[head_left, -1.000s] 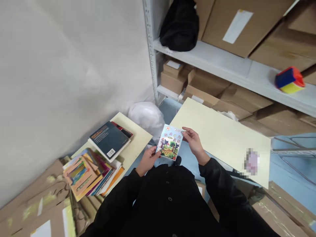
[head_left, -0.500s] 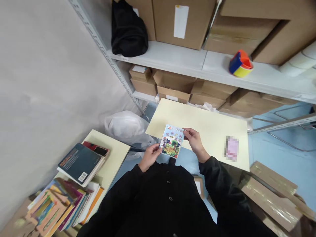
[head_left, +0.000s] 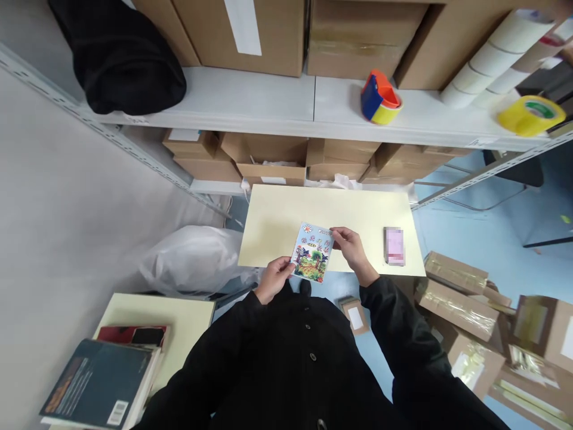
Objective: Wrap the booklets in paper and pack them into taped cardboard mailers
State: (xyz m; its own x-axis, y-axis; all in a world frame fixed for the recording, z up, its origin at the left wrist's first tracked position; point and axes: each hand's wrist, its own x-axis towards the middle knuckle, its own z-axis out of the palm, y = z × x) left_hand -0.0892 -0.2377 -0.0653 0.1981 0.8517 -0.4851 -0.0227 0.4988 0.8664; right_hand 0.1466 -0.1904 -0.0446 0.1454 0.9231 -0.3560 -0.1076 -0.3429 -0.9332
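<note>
A small picture book (head_left: pixel 312 253) with a light blue cover, trees and flowers is held out in front of my body, over the near edge of the pale yellow table (head_left: pixel 358 206). My left hand (head_left: pixel 274 278) pinches its lower left edge between thumb and fingers. At the upper right corner, my right hand (head_left: pixel 351 252) grips it the same way. The cover faces up towards me and the book looks closed. To the right of my right hand, a pink, blurred-out item (head_left: pixel 394 246) lies on the table.
Behind the table stands a shelf (head_left: pixel 250 98) with cardboard boxes (head_left: pixel 250 36), a tape dispenser (head_left: pixel 380 98) and yellow tape (head_left: pixel 531 116). Books (head_left: pixel 101 382) lie on a side table (head_left: pixel 188 316) at lower left. A white plastic bag (head_left: pixel 192 257) and taped cartons (head_left: pixel 461 307) flank me.
My view has turned to the right, so the shelf and table sit further left and more level. Both hands keep the same hold on the picture book.
</note>
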